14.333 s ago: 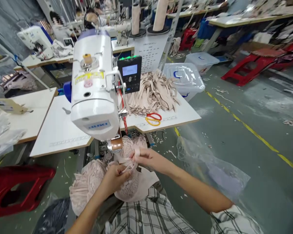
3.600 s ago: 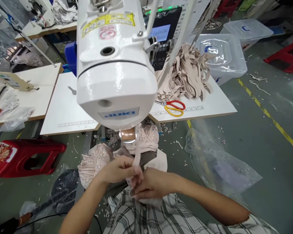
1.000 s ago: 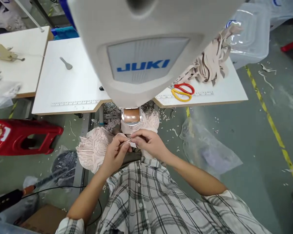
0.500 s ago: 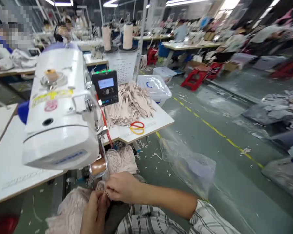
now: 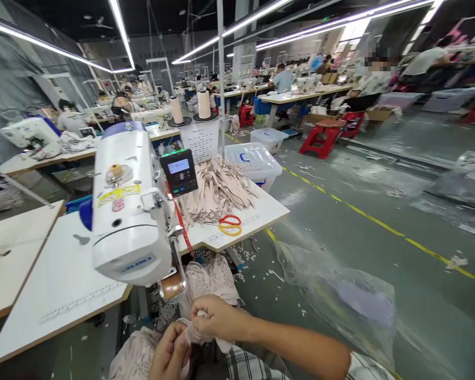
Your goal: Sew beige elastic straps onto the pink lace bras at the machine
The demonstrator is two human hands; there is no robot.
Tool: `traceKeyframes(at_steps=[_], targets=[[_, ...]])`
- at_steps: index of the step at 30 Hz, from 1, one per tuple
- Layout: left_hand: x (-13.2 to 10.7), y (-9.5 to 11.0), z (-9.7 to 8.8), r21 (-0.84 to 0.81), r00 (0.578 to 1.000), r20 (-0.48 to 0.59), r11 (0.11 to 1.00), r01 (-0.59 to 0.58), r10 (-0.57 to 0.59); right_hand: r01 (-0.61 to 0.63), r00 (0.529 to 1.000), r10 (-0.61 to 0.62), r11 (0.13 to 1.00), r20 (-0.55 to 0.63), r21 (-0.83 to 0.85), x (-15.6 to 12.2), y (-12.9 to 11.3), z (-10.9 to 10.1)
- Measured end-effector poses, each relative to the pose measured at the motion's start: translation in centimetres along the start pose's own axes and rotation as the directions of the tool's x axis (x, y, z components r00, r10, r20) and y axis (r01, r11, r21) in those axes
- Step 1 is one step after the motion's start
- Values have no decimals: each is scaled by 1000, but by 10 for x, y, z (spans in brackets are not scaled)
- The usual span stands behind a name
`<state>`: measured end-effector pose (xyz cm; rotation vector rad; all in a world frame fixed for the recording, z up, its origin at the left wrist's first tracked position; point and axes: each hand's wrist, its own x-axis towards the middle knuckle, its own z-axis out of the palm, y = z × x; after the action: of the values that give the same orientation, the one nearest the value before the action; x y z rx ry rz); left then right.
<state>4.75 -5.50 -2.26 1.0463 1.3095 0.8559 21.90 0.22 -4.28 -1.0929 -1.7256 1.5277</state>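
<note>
My left hand (image 5: 169,349) is closed on a pale pink piece of fabric (image 5: 198,334), its thumb and fingers pinching the near side. My right hand (image 5: 224,318) is closed on the same fabric just to the right, and a white bit shows between its fingers. Both hands are low in front of my lap, below the rounded end of a white sewing machine (image 5: 129,237). Pale pink lace (image 5: 211,279) hangs beyond my right hand, under the machine's arm. More gathered lace fabric (image 5: 132,352) lies beside my left hand.
Scissors with red and yellow handles (image 5: 230,225) lie on the white table (image 5: 261,214) beside a heap of pale fabric strips (image 5: 217,187). A control screen (image 5: 179,171) stands by the machine. Behind are a lidded plastic box (image 5: 253,161), a red stool (image 5: 320,137), and several people at machines.
The view has tilted up and shifted left. My hands have drawn slightly apart, and more of the pale pink fabric now shows between them.
</note>
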Motion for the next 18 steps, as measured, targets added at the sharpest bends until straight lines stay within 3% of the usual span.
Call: traceKeyframes(at_steps=[4, 18], targets=[[1, -3, -6, -61, 1000, 22, 998, 6, -5, -56, 998, 59, 990, -16, 130, -1, 3, 8], [3, -5, -15, 158, 988, -138, 987, -41, 63, 81, 997, -80, 997, -22, 17, -5, 3, 6]])
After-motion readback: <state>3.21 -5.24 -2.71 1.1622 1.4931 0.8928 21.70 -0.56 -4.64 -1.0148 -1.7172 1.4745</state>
